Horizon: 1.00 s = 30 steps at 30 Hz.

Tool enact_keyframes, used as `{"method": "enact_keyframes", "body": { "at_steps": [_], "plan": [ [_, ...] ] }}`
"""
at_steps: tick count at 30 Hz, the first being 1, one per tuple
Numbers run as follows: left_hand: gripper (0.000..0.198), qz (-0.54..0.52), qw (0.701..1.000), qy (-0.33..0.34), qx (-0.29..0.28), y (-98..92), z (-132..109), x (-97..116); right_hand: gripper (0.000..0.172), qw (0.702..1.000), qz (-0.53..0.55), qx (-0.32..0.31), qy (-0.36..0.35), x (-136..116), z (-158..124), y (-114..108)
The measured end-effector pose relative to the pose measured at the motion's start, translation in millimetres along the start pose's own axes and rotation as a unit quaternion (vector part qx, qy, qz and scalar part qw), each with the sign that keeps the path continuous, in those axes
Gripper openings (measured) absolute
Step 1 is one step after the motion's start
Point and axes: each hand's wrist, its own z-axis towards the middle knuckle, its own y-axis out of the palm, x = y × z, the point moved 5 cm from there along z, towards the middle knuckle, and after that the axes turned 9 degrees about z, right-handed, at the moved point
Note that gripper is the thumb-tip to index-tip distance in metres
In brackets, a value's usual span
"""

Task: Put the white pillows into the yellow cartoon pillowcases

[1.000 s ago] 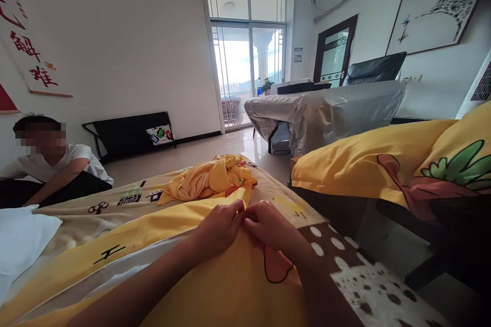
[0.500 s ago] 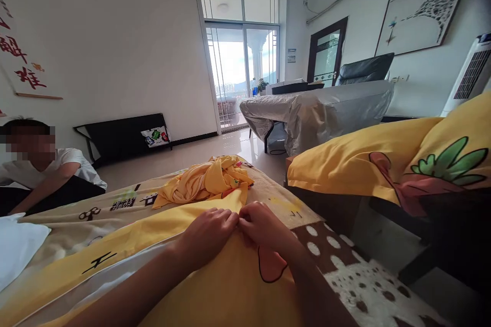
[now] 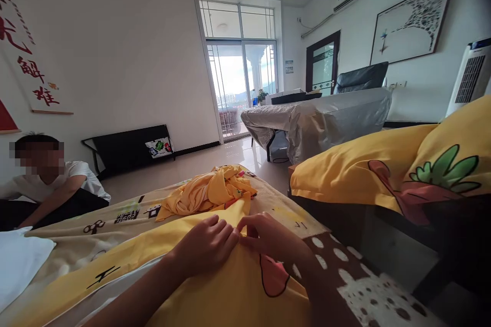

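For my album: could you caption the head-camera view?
Left hand and right hand pinch a yellow cover on a bed, beside a crumpled yellow cloth.

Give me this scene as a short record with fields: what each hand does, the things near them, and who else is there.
left hand: rests on yellow cover, fingers curled
right hand: pinches the cover's edge
near the hands: crumpled yellow cloth, on the patterned sheet
right side: yellow pillow
other person: sits at far left
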Motion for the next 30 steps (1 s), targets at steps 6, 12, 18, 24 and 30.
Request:
{"method": "enact_keyframes", "body": {
  "at_steps": [6, 12, 18, 24, 30],
  "plan": [
    [0.014, 0.009, 1.0, -0.001, -0.004, 1.3, -11.3, 2.6, 0.016, 0.994, -0.091, 0.004, -0.063, 5.6, 7.7, 10.5],
    [0.015, -0.006, 1.0, -0.011, -0.024, -7.2, -37.8, 2.4, 0.011, 0.993, -0.111, -0.051, -0.008, 15.3, 6.1, 7.2],
    [0.021, -0.236, 0.91, -0.28, -0.192, 6.8, -42.1, -12.2, 0.027, 0.995, -0.061, 0.004, -0.084, -12.6, -3.0, 5.5],
    [0.011, -0.424, 0.767, -0.426, -0.224, 9.7, -42.3, -17.9, 0.017, 0.995, -0.055, -0.01, -0.088, -14.2, 8.6, 31.4],
    [0.021, -0.471, 0.7, -0.484, -0.232, 8.9, -43.0, -15.6, 0.014, 0.986, -0.032, -0.041, -0.156, -14.8, 7.8, 34.2]
  ]
}}
